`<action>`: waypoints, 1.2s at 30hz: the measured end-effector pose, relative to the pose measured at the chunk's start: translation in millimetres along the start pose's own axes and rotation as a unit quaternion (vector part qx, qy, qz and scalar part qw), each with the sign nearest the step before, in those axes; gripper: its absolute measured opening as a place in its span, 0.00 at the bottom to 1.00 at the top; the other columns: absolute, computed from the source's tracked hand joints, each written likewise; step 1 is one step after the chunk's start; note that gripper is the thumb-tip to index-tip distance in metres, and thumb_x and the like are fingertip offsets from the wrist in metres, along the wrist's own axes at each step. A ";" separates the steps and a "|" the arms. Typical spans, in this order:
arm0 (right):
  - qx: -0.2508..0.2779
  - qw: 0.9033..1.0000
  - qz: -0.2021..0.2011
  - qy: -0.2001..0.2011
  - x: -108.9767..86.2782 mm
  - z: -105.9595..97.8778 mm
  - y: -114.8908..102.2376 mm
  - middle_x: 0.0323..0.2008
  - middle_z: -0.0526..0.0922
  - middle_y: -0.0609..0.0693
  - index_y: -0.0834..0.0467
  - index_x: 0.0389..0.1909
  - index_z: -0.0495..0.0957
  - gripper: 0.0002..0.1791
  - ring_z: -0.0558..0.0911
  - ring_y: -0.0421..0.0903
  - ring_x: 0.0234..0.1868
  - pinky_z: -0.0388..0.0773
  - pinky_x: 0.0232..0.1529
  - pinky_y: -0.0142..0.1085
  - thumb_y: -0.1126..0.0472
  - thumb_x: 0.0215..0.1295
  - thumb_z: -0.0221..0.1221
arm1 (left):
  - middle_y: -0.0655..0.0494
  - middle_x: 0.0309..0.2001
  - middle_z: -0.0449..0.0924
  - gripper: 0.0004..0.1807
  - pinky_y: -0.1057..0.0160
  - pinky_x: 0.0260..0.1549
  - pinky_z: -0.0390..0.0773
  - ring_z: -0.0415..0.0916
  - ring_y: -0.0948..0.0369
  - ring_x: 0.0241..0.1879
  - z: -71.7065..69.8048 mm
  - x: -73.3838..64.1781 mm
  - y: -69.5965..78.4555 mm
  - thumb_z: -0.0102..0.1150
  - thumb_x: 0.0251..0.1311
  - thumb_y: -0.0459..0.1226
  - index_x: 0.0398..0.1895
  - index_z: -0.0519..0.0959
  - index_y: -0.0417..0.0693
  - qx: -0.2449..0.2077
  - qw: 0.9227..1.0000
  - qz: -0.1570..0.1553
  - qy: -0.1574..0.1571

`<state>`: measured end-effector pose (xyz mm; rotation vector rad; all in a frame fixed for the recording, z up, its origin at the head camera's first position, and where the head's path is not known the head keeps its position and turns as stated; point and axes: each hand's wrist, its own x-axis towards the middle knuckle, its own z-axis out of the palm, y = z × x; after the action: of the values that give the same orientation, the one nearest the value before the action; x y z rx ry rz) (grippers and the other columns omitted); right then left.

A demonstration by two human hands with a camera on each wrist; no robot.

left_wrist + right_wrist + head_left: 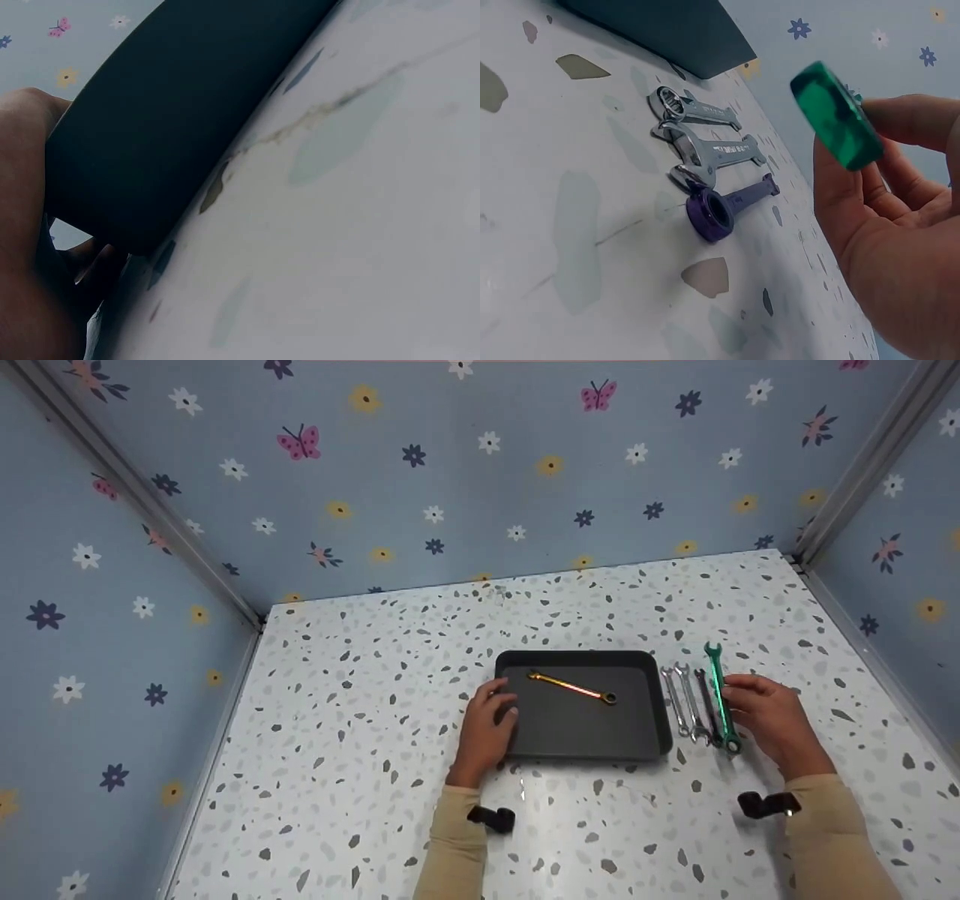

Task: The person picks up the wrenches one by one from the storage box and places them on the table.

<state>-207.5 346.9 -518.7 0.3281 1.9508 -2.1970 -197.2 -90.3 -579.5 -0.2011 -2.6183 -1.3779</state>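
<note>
My right hand (772, 724) pinches a green ratcheting combination wrench (719, 694) between thumb and fingers. In the right wrist view the green wrench (832, 120) is raised over the table, its ring end toward the camera. My left hand (482, 733) grips the left side of a dark grey tray (577, 739). A gold wrench (574, 687) lies slantwise inside this tray. Between the tray and my right hand, two silver wrenches (673, 701) and a dark purple wrench (742, 199) lie side by side on the table.
The speckled white table (360, 720) meets a blue flowered wall (465, 487) at the back. Similar panels with metal corner posts flank it left and right. A small black camera (495, 817) is strapped to each wrist.
</note>
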 end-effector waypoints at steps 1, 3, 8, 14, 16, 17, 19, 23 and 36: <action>-0.002 1.000 0.000 0.001 0.6 -1.5 0.2 0.44 0.84 0.48 0.63 0.54 0.78 0.18 0.82 0.44 0.46 0.82 0.43 0.33 0.63 0.65 0.66 | 0.58 0.70 0.68 0.14 0.53 0.69 0.60 0.61 0.56 0.71 0.1 -0.1 0.1 0.58 0.68 0.38 0.53 0.83 0.46 0.000 1.000 0.001 0.000; -0.008 1.000 -0.003 0.000 2.1 -4.4 0.9 0.43 0.84 0.48 0.63 0.54 0.78 0.18 0.82 0.44 0.45 0.82 0.43 0.33 0.63 0.66 0.66 | 0.58 0.70 0.68 0.14 0.53 0.69 0.60 0.61 0.56 0.71 0.1 -0.5 0.1 0.58 0.68 0.38 0.53 0.83 0.45 0.002 1.000 0.006 0.000; -0.046 0.999 -0.003 0.009 5.2 -9.8 2.4 0.42 0.83 0.46 0.65 0.55 0.77 0.19 0.82 0.41 0.41 0.82 0.42 0.32 0.62 0.67 0.65 | 0.57 0.69 0.68 0.14 0.51 0.68 0.62 0.62 0.55 0.70 -0.3 -1.0 1.1 0.57 0.69 0.37 0.53 0.83 0.43 0.003 1.000 0.015 0.002; -0.117 0.992 0.021 0.032 10.4 -12.8 3.2 0.46 0.81 0.45 0.65 0.61 0.73 0.24 0.80 0.40 0.45 0.81 0.44 0.31 0.58 0.69 0.64 | 0.59 0.69 0.68 0.14 0.52 0.69 0.60 0.61 0.56 0.71 0.4 0.0 -0.2 0.57 0.68 0.38 0.53 0.83 0.45 0.006 1.000 0.005 -0.001; -0.138 0.989 0.031 0.037 13.3 -13.2 3.6 0.48 0.79 0.46 0.64 0.62 0.72 0.25 0.79 0.41 0.46 0.81 0.45 0.31 0.56 0.70 0.63 | 0.60 0.69 0.68 0.14 0.54 0.69 0.60 0.61 0.57 0.71 0.5 0.0 -0.9 0.57 0.68 0.38 0.53 0.83 0.45 0.007 1.000 -0.002 -0.003; -0.145 0.988 0.037 0.041 14.7 -13.6 3.7 0.49 0.79 0.46 0.63 0.63 0.72 0.26 0.79 0.41 0.47 0.80 0.45 0.30 0.55 0.70 0.63 | 0.61 0.69 0.67 0.14 0.54 0.69 0.59 0.61 0.57 0.71 0.6 0.0 -1.0 0.57 0.68 0.38 0.53 0.83 0.45 0.008 1.000 -0.002 -0.003; -0.162 0.985 0.047 0.046 16.6 -14.1 3.3 0.51 0.77 0.47 0.61 0.64 0.72 0.27 0.77 0.41 0.48 0.80 0.46 0.30 0.53 0.70 0.62 | 0.59 0.69 0.68 0.14 0.54 0.69 0.59 0.61 0.57 0.71 0.6 0.0 -1.5 0.57 0.68 0.38 0.53 0.83 0.45 0.007 1.000 0.001 -0.002; -0.176 0.981 0.063 0.054 20.2 -17.0 4.1 0.54 0.76 0.48 0.59 0.65 0.72 0.27 0.76 0.43 0.50 0.79 0.46 0.31 0.51 0.70 0.62 | 0.57 0.69 0.68 0.14 0.53 0.69 0.60 0.61 0.56 0.70 0.6 0.4 -0.4 0.58 0.68 0.37 0.52 0.83 0.44 0.008 1.000 0.008 0.002; -0.219 0.971 0.057 0.080 26.5 -20.4 9.5 0.50 0.78 0.49 0.60 0.66 0.72 0.27 0.79 0.42 0.45 0.81 0.42 0.32 0.52 0.71 0.60 | 0.59 0.69 0.68 0.14 0.51 0.68 0.62 0.61 0.55 0.71 -0.9 -1.3 1.0 0.57 0.69 0.38 0.53 0.83 0.44 0.003 1.000 0.019 0.002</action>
<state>-229.3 366.3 -537.6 0.5407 2.3632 -1.6529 -195.7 -90.6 -578.5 -0.2465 -2.6010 -1.3563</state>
